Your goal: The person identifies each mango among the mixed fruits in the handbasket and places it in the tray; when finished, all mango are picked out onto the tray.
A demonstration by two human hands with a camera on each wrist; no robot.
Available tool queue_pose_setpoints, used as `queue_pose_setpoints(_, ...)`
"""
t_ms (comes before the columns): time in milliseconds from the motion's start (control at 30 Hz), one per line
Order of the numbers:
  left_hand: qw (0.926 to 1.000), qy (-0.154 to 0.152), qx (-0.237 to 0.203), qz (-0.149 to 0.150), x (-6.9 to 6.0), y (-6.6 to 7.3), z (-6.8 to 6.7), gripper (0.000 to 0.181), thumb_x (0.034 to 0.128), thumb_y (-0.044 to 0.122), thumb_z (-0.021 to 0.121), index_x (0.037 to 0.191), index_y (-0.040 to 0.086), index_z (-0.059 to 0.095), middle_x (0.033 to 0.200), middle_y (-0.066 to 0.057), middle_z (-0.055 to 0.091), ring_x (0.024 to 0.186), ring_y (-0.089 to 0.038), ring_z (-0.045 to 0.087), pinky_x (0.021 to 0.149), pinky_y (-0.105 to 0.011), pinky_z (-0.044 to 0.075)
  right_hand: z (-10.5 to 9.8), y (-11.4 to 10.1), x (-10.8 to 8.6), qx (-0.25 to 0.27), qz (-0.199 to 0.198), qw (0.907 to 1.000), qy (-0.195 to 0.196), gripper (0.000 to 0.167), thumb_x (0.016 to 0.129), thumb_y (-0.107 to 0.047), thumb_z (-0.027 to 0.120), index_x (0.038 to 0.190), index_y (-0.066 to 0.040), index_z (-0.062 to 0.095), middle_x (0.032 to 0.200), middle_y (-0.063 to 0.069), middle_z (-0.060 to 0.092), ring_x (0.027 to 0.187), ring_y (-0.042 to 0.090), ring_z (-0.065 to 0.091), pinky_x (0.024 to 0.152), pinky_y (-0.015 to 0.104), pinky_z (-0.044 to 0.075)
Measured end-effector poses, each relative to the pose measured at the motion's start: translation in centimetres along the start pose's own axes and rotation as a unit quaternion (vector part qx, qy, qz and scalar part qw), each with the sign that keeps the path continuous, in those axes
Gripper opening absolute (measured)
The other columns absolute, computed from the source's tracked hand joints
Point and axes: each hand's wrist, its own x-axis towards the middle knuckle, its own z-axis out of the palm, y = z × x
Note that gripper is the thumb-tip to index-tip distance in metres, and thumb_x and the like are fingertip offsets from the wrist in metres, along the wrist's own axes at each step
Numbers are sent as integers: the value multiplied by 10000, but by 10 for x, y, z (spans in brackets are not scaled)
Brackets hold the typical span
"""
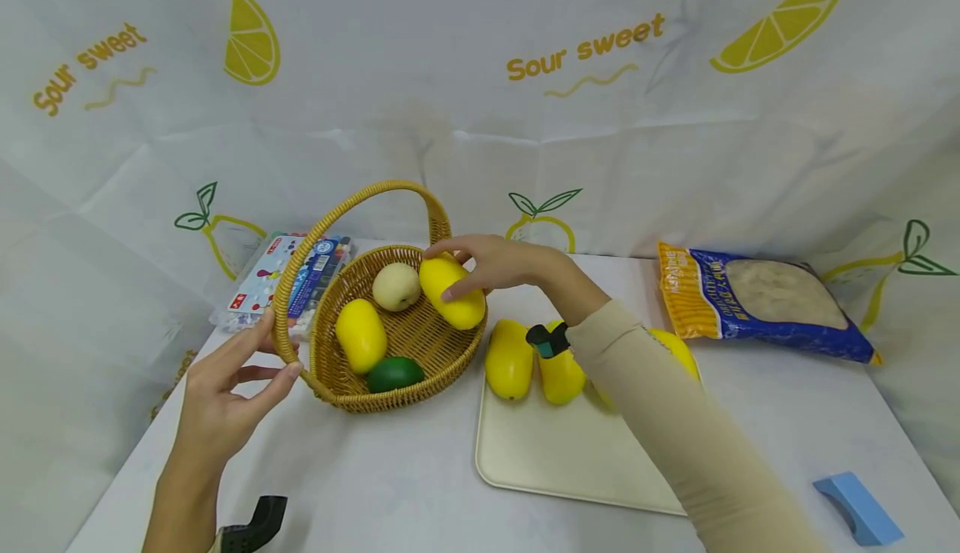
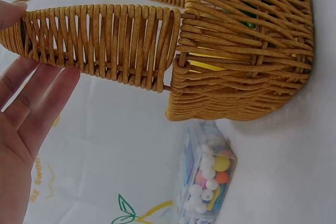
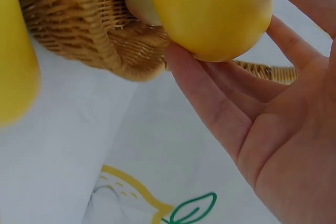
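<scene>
A wicker basket [image 1: 408, 403] with a tall arched handle stands on the table. My left hand [image 1: 225, 394] holds the handle low on its left side, thumb on one face and fingers on the other; the left wrist view shows the same handle [image 2: 105, 40] up close. Over the basket's right rim my right hand [image 1: 498, 265] grips a yellow mango [image 1: 453, 294], thumb on the near side. Inside the basket lie another yellow mango [image 1: 362, 336], a pale round pear [image 1: 396, 287] and a dark green fruit [image 1: 395, 374]. The right wrist view shows fingers around the held mango [image 3: 215, 14].
Right of the basket, a cream tray [image 1: 555, 461] carries several yellow mangoes [image 1: 510, 361], partly behind my right forearm. A clear box of colourful beads [image 1: 262, 278] sits behind the basket at left. A blue-and-orange bag [image 1: 765, 303] and a light-blue block [image 1: 858, 507] lie at right.
</scene>
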Motion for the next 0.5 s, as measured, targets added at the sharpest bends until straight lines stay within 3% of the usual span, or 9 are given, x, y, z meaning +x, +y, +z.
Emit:
queue_pose_setpoints(233, 10000, -14, 20, -22, 1, 0, 1, 740, 726, -192, 772, 1417, -70, 536, 1130, 203, 714, 991, 30, 652, 742, -51, 562, -9, 15, -33, 370, -64, 9991, 215, 663, 930, -325, 740, 1518, -357, 434, 1549, 79, 450, 1261, 309, 623, 896, 391, 637)
queue_pose_setpoints(400, 10000, -22, -41, 62, 1, -2, 0, 727, 730, -183, 779, 1408, -91, 532, 1154, 213, 707, 994, 33, 653, 743, -52, 565, -13, 25, -56, 429, -97, 9975, 560, 663, 926, -353, 746, 1511, -382, 435, 1538, 49, 465, 1285, 312, 613, 878, 382, 638)
queue_pose_setpoints(500, 9999, -2, -74, 90, 0, -3, -1, 713, 739, -171, 784, 1403, -99, 533, 1151, 200, 712, 994, 32, 655, 743, -53, 566, -13, 32, -70, 438, -184, 9958, 780, 678, 928, -359, 741, 1527, -345, 422, 1572, 12, 429, 1336, 318, 569, 961, 418, 609)
